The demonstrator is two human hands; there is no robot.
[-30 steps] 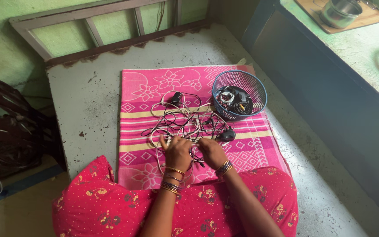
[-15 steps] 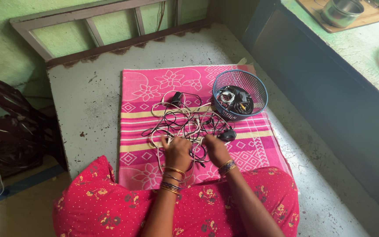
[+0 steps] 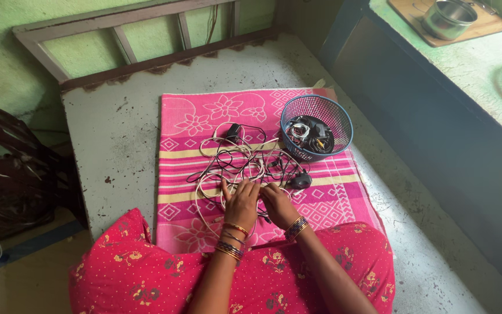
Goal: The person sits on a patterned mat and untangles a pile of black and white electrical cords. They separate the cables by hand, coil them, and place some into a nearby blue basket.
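A tangle of black and white cables (image 3: 245, 166) lies at the middle of the frame on a pink patterned mat (image 3: 187, 122). The left hand (image 3: 240, 203) and right hand (image 3: 278, 204) sit close together at the tangle's lower edge, fingers curled onto the strands; both seem to pinch thin cords, though which cord each one grips cannot be told from here.

To work such a knot well, I judge it best to hold one strand steady with one hand and feed the loose end back through its loops with the other, lifting gently and never tugging, since pulling tightens the snarl around the plugs.

A black adapter (image 3: 233, 131) rests at the upper edge of the tangle, and a rounded black plug (image 3: 301, 181) lies just right of the hands. A blue mesh basket (image 3: 340, 119) stands on the mat's upper right corner, holding more coiled leads. The mat covers a speckled white slab (image 3: 111, 145).

No packages, labels or signs show. In the upper right of the frame a steel pot (image 3: 447, 17) sits on a wooden board (image 3: 489, 23).
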